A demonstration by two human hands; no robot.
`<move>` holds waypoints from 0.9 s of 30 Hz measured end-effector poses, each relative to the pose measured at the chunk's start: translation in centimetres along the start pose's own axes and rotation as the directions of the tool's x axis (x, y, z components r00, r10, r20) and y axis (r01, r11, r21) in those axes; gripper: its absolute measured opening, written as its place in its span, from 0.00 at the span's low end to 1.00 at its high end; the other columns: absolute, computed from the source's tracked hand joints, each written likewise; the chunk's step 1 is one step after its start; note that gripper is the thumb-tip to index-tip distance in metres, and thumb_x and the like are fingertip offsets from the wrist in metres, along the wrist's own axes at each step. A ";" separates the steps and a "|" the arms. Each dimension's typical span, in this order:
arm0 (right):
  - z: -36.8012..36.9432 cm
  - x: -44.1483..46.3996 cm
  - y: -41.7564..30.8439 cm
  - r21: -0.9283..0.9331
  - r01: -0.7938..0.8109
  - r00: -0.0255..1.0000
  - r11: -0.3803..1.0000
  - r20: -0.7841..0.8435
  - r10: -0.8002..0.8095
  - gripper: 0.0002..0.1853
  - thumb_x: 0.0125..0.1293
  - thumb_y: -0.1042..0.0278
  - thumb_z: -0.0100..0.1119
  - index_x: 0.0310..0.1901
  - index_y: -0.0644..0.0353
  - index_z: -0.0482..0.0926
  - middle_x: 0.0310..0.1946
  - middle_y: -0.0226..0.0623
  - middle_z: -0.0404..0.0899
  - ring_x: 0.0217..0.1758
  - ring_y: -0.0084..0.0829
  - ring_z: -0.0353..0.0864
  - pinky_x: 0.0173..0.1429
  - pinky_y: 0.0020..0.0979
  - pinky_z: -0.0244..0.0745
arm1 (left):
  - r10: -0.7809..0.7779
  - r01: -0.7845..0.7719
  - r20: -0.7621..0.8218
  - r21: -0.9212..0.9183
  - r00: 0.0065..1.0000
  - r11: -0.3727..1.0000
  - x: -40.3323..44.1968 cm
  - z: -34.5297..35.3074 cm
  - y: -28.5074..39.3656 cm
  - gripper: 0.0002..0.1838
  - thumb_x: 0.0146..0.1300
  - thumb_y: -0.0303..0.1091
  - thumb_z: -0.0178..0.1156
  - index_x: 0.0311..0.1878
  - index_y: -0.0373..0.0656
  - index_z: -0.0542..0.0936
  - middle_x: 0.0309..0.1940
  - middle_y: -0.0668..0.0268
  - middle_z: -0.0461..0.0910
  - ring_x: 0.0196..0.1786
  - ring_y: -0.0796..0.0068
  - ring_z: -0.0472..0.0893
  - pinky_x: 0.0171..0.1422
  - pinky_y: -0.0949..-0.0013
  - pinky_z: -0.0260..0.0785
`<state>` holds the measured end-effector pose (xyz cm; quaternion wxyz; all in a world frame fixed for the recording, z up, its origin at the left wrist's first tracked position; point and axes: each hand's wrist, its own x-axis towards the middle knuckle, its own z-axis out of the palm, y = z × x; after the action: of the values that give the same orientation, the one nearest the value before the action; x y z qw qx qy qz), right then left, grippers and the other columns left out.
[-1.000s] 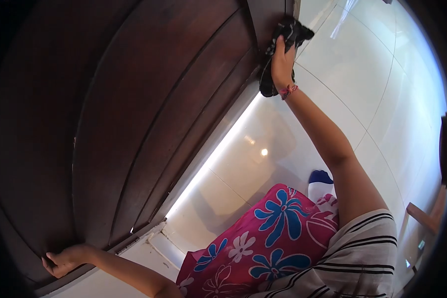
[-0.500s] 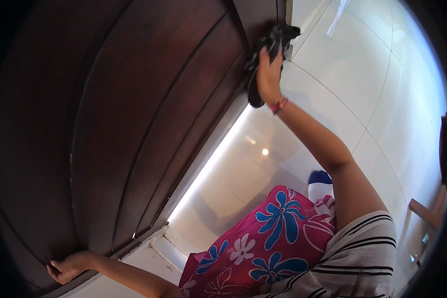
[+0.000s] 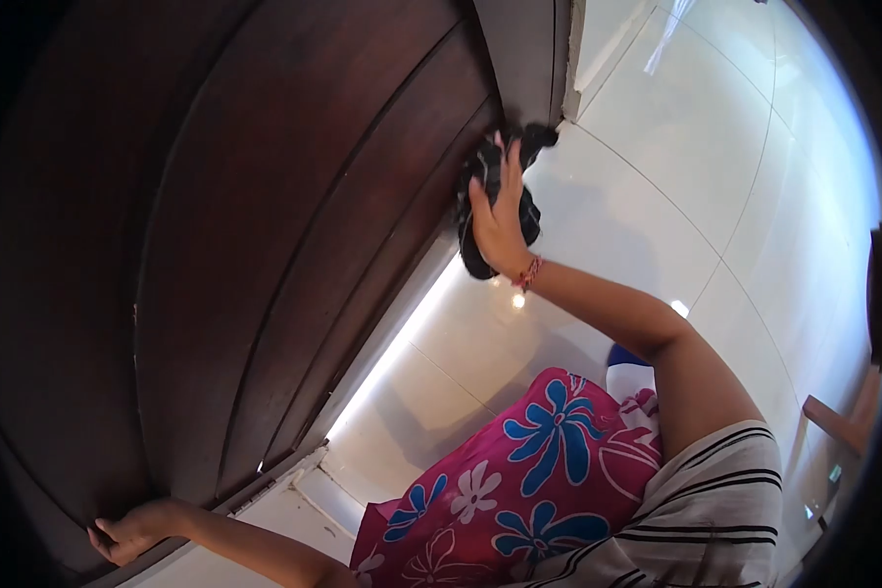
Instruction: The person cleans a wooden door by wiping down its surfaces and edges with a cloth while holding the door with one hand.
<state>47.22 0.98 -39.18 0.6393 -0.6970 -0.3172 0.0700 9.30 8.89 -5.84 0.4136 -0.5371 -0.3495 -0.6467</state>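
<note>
My right hand (image 3: 500, 230) presses a bunched black cloth (image 3: 477, 257) against the lower part of a dark brown panelled wooden door (image 3: 235, 225). Its fingers are spread over the cloth, which has thin light marks. A patterned band circles that wrist. Down at the lower left, my left hand (image 3: 132, 531) rests against the door near its side, fingers loosely bent and apart, with nothing seen in them.
Glossy white floor tiles (image 3: 647, 225) run beside the door, with light along the gap beneath it. A white door frame (image 3: 309, 495) stands at the bottom. Pink floral fabric (image 3: 519, 461) covers my lap. Brown wooden furniture (image 3: 838, 423) is at the right edge.
My right hand and the black cloth have moved down and slightly left along the door's lower edge, closer to me. The left hand has stayed nearly in place.
</note>
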 end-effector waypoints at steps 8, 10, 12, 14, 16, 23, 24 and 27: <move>-1.8 5.9 -0.1 0.464 0.175 0.961 0.868 -0.273 -0.048 0.27 0.67 0.67 0.47 0.65 0.63 0.54 0.68 0.50 0.48 0.71 0.42 0.49 0.71 0.37 0.43 | -0.015 0.015 0.002 -0.034 1.000 0.999 0.1 0.3 1.1 0.19 0.59 0.44 0.55 0.43 0.36 0.76 0.45 0.53 0.61 0.52 0.58 0.62 0.56 0.55 0.58; -1.7 6.0 0.9 0.548 0.038 0.967 0.836 -0.231 0.108 0.28 0.68 0.64 0.47 0.65 0.65 0.52 0.66 0.47 0.53 0.68 0.39 0.54 0.70 0.34 0.46 | -0.021 0.021 -0.004 -0.047 1.000 0.999 -0.1 0.3 1.2 0.19 0.59 0.44 0.55 0.43 0.36 0.76 0.45 0.53 0.61 0.52 0.58 0.62 0.55 0.55 0.59; -0.7 5.1 3.5 0.466 -0.153 0.947 0.872 -0.183 0.264 0.30 0.69 0.60 0.46 0.66 0.66 0.50 0.63 0.46 0.57 0.66 0.37 0.57 0.69 0.32 0.49 | -0.022 0.022 -0.007 -0.045 1.000 0.999 -0.1 0.3 1.3 0.19 0.59 0.44 0.55 0.43 0.36 0.75 0.45 0.53 0.61 0.51 0.59 0.62 0.55 0.55 0.59; -0.7 3.2 1.3 0.418 -0.244 0.938 0.875 -0.129 0.323 0.32 0.69 0.57 0.47 0.65 0.68 0.50 0.61 0.46 0.61 0.64 0.37 0.60 0.68 0.31 0.50 | -0.034 0.034 -0.006 -0.020 0.999 0.999 -0.1 0.2 0.9 0.18 0.59 0.43 0.55 0.43 0.36 0.75 0.45 0.54 0.61 0.51 0.59 0.62 0.56 0.55 0.59; 0.2 1.1 3.9 0.265 -0.124 0.989 0.956 -0.048 0.141 0.29 0.69 0.58 0.48 0.63 0.69 0.55 0.60 0.45 0.62 0.63 0.36 0.61 0.68 0.31 0.51 | -0.030 0.030 -0.005 -0.011 1.000 0.999 -0.1 0.2 0.4 0.18 0.59 0.43 0.55 0.43 0.36 0.76 0.45 0.54 0.61 0.52 0.59 0.62 0.56 0.55 0.59; -1.4 3.1 2.3 0.488 -0.189 0.975 0.852 -0.012 0.224 0.26 0.69 0.66 0.47 0.64 0.69 0.57 0.61 0.44 0.64 0.63 0.35 0.63 0.67 0.29 0.52 | -0.018 0.017 -0.017 -0.009 1.000 1.000 0.1 0.2 0.3 0.19 0.59 0.45 0.56 0.44 0.38 0.76 0.45 0.53 0.62 0.53 0.58 0.62 0.56 0.54 0.59; -1.3 4.4 0.9 0.557 -0.081 0.968 0.827 -0.153 0.198 0.18 0.71 0.60 0.45 0.49 0.69 0.71 0.39 0.35 0.76 0.41 0.27 0.73 0.49 0.28 0.68 | -0.014 0.014 -0.014 -0.012 1.000 1.000 0.1 0.2 0.3 0.19 0.59 0.46 0.56 0.44 0.38 0.76 0.45 0.53 0.62 0.53 0.58 0.61 0.56 0.54 0.59; -2.9 8.5 -2.3 0.411 0.159 0.957 0.898 -0.289 -0.037 0.25 0.67 0.70 0.48 0.63 0.68 0.58 0.51 0.41 0.73 0.53 0.33 0.70 0.61 0.28 0.60 | -0.026 0.026 -0.010 -0.016 1.000 1.000 0.1 0.1 0.3 0.20 0.60 0.47 0.56 0.43 0.38 0.76 0.45 0.54 0.63 0.54 0.58 0.61 0.57 0.54 0.58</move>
<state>54.59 2.98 -33.93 0.8174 -0.5247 -0.2377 0.0086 9.63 8.88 -5.71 0.4027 -0.5327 -0.3491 -0.6574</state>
